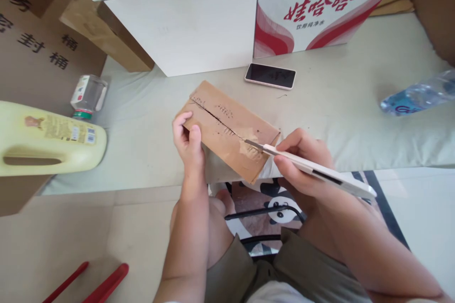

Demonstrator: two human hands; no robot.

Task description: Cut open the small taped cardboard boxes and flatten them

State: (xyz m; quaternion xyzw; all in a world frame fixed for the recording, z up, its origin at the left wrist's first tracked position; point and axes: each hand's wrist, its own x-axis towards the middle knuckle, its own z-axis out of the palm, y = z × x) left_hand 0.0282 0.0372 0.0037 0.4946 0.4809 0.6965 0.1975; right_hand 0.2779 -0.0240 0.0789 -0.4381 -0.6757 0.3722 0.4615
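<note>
A small brown cardboard box [231, 147] lies at a slant near the front edge of the cloth-covered surface. A dark slit runs along its top from the far left corner, with rows of small punctures and torn paper around it. My left hand [188, 139] grips the box at its left end, thumb on the near side and fingers curled over the edge. In my right hand [305, 161] is a white utility knife [320, 169], its blade touching the box top at the torn patch near the right end of the slit.
Behind the box lies a phone [270, 76], in front of large white cartons [199, 33]. A yellow jug [53, 139] and a clear jar [88, 94] lie at the left. At the right lies a water bottle [419, 94]. Red handles [106, 284] show at lower left.
</note>
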